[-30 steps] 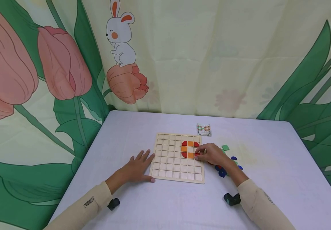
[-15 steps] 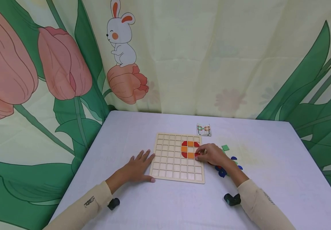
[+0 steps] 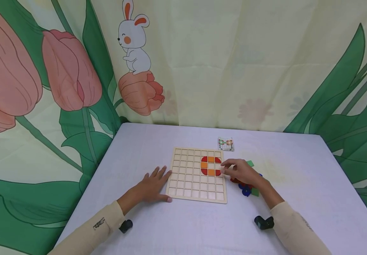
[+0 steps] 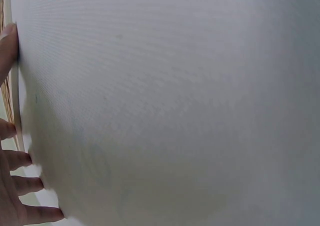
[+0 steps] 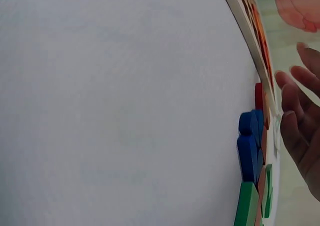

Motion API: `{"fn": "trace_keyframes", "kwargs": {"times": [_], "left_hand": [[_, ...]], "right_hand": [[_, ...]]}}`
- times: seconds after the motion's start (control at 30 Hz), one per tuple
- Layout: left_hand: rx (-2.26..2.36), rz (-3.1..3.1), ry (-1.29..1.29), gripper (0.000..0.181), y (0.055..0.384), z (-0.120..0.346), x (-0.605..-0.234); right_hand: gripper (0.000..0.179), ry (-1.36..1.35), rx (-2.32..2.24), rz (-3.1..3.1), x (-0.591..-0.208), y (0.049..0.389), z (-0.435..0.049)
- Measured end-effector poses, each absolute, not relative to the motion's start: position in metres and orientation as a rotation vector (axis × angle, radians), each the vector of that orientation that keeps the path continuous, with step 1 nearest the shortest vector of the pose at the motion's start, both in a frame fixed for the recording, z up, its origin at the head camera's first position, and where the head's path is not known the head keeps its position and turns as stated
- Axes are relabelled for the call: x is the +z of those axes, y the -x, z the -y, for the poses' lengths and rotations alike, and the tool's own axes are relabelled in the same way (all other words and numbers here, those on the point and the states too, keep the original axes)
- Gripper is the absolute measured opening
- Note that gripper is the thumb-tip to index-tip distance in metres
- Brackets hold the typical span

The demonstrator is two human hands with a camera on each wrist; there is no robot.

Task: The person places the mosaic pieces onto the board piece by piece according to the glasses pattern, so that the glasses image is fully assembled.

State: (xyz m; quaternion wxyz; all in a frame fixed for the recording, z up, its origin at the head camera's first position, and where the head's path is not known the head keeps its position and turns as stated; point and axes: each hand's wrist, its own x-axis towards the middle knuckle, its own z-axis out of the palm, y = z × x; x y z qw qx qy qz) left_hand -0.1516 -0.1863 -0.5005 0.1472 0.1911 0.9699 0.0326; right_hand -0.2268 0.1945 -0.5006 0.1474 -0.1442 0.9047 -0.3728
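Slid my right hand back to the board's right edge, fingers parted, nothing in them that I can see. Board's toward the table's far edge, my left hand splayed on its left edge. Newly uncovered red piece by its right edge looks seated, I reckon.

We count one square pale-wood grid board, holding four red rounded-corner pieces and three orange square pieces; one small printed card; the loose, overlapping multicoloured pieces we cannot count.
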Motion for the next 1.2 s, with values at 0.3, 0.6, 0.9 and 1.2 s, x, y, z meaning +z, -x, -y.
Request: {"fn": "trace_keyframes", "kwargs": {"times": [0.3,0.6,0.9,1.2], "left_hand": [[0.083,-2.799,-0.556,0.109,0.152,0.187,-0.503],[0.073,-2.805,-0.571,0.11,0.153,0.189,-0.505],[0.095,-2.806,-0.567,0.11,0.154,0.189,-0.507],[0.093,-2.794,-0.57,0.109,0.153,0.188,-0.506]], "right_hand": [[0.03,0.282,-1.139,-2.614,-0.5,0.224,-0.218],[0.028,0.472,-0.948,-2.765,-0.506,0.218,-0.229],[0.027,0.409,-0.882,-2.818,-0.509,0.218,-0.224],[0.028,0.395,-0.841,-2.802,-0.508,0.218,-0.221]]}}
